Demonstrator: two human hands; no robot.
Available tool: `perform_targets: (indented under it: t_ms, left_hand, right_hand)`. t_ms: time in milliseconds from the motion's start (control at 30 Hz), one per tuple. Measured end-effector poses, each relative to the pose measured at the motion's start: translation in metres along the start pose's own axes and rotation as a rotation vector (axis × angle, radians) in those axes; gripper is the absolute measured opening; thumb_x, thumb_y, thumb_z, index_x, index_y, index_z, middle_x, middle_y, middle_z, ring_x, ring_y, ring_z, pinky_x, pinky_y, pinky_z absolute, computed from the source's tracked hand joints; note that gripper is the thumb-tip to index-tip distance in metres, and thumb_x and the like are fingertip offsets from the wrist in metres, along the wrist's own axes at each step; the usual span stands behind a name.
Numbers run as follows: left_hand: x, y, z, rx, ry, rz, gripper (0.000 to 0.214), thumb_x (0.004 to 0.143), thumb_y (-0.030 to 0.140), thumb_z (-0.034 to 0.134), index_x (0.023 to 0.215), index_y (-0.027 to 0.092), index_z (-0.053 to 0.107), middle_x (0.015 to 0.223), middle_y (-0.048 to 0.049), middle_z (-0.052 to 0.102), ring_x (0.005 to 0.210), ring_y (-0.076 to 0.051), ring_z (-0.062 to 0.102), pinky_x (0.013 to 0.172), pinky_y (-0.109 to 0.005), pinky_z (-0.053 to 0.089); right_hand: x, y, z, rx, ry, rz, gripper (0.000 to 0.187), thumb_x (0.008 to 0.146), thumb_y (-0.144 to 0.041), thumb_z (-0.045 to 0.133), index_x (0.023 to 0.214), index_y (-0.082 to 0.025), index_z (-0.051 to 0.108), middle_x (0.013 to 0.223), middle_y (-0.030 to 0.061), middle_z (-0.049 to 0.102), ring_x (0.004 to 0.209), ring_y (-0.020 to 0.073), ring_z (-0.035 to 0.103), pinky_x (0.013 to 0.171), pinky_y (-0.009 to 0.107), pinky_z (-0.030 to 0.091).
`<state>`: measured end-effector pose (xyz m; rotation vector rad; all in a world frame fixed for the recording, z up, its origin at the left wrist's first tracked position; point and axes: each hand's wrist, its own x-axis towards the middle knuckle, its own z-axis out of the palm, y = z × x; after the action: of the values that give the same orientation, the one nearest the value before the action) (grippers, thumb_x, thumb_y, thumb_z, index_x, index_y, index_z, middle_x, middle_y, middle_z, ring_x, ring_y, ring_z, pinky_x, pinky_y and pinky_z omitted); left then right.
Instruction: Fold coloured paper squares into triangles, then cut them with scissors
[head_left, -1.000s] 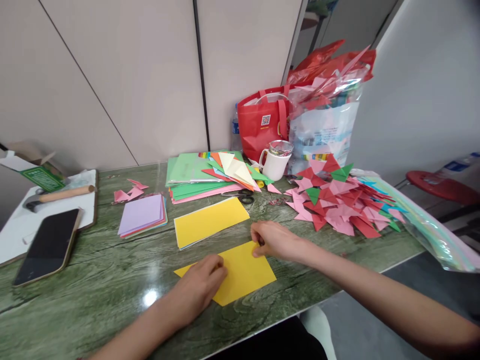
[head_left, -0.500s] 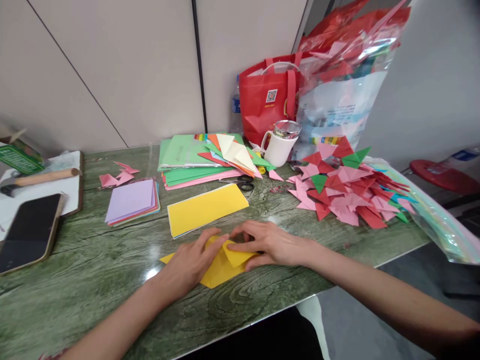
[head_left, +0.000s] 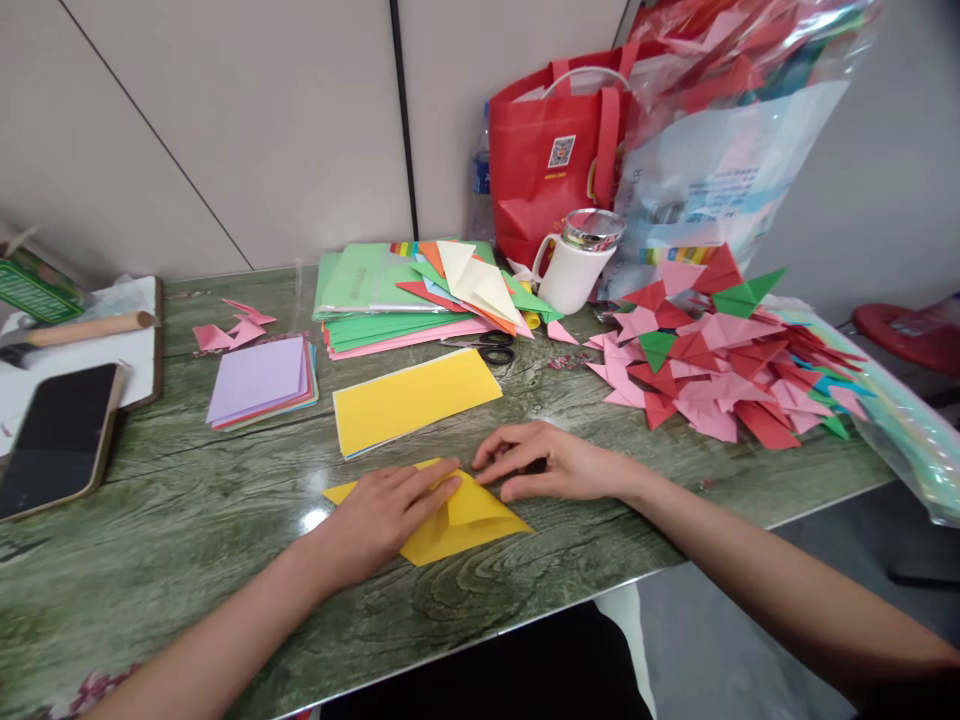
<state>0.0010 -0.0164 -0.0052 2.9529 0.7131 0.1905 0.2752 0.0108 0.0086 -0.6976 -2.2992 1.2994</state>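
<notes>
A partly folded sheet of yellow paper [head_left: 469,538] lies near the front edge of the table, its right corner slightly raised along a crease. Flat across its middle rests my left hand [head_left: 386,512], fingers outstretched and pressing it to the tabletop. This hand covers part of the folds, and a yellow point sticks out to its left. Just beyond the paper's upper right edge, my right hand [head_left: 555,462] hovers with fingers curved and apart, gripping nothing. Behind both hands is a stack of long yellow paper strips [head_left: 416,398].
Square purple sheets [head_left: 259,380] lie left, near a phone [head_left: 60,440]. At the back are green paper packs [head_left: 360,285], scissors [head_left: 495,347], a white mug [head_left: 574,275] and a red bag [head_left: 540,180]. Folded red and pink pieces [head_left: 720,365] are heaped at right.
My right hand has let go of the yellow flap and moved up and right, off the paper. The flap has opened out into a point. My left hand stays on the paper.
</notes>
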Motion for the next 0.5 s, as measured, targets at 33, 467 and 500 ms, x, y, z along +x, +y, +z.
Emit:
perform_targets:
  t_ms: [33, 467, 500]
  left_hand:
    - [0.0001, 0.0002, -0.0002, 0.004, -0.007, 0.000, 0.046, 0.091, 0.005, 0.035, 0.136, 0.015, 0.040, 0.137, -0.0160, 0.049, 0.116, -0.026, 0.056, 0.087, -0.040, 0.050]
    - [0.0062, -0.0003, -0.0030, 0.011, 0.059, 0.046, 0.030, 0.099, 0.020, 0.035, 0.126, 0.017, 0.048, 0.131, -0.0140, 0.055, 0.103, -0.025, 0.062, 0.080, -0.038, 0.051]
    - [0.0060, 0.0005, -0.0047, 0.015, 0.031, 0.074, 0.032, 0.097, 0.016, 0.035, 0.127, 0.017, 0.047, 0.132, -0.0135, 0.054, 0.103, -0.024, 0.061, 0.081, -0.037, 0.050]
  right_hand:
    - [0.0004, 0.0006, 0.0016, -0.003, 0.014, 0.006, 0.027, 0.085, -0.027, 0.064, 0.112, -0.021, 0.068, 0.112, 0.0066, 0.062, 0.092, 0.0142, 0.060, 0.071, 0.025, 0.049]
    - [-0.0015, 0.0103, 0.0083, -0.172, 0.019, -0.168, 0.028, 0.080, -0.036, 0.070, 0.105, -0.024, 0.071, 0.121, 0.0060, 0.061, 0.097, 0.0169, 0.054, 0.087, 0.034, 0.045]
    - [-0.0015, 0.0105, 0.0083, -0.184, 0.015, -0.174, 0.028, 0.080, -0.036, 0.070, 0.106, -0.025, 0.071, 0.122, 0.0056, 0.060, 0.097, 0.0171, 0.054, 0.087, 0.034, 0.045]
